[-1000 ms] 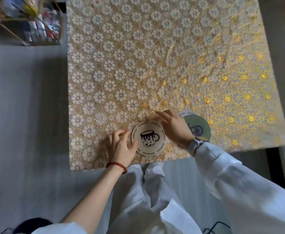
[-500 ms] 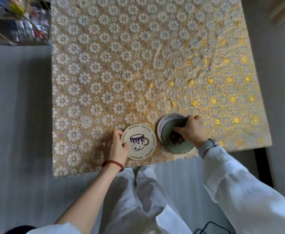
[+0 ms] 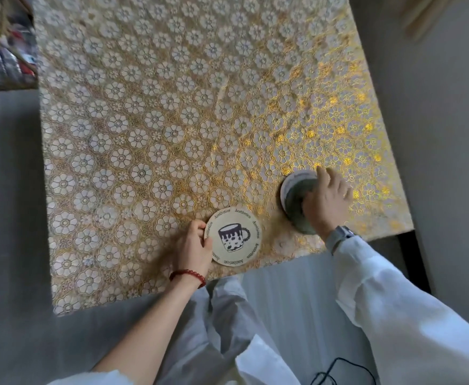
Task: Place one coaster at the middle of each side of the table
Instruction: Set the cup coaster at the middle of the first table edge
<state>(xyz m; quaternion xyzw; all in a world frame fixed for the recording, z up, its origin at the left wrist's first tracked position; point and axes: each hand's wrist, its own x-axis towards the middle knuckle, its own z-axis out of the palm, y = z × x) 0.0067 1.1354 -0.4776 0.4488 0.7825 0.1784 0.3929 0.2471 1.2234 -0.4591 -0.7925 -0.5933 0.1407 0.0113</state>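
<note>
A cream coaster point(image 3: 233, 237) with a dark mug drawing lies flat near the middle of the table's near edge. My left hand point(image 3: 193, 245) rests at its left rim, fingertips touching it. Further right, my right hand point(image 3: 326, 202) grips a small stack of coasters point(image 3: 294, 198), green one on top with a pale one under it, lifted and tilted off the cloth. The table point(image 3: 172, 120) is covered by a gold and white flower-patterned cloth.
A shelf with bottles and packets point(image 3: 2, 59) stands beyond the table's far left corner. A grey floor surrounds the table. A black cable point(image 3: 338, 370) lies on the floor by my right leg.
My right hand has left the cream coaster, taken hold of the green-topped stack and carried it rightward and slightly away. My left hand stays at the cream coaster's rim.
</note>
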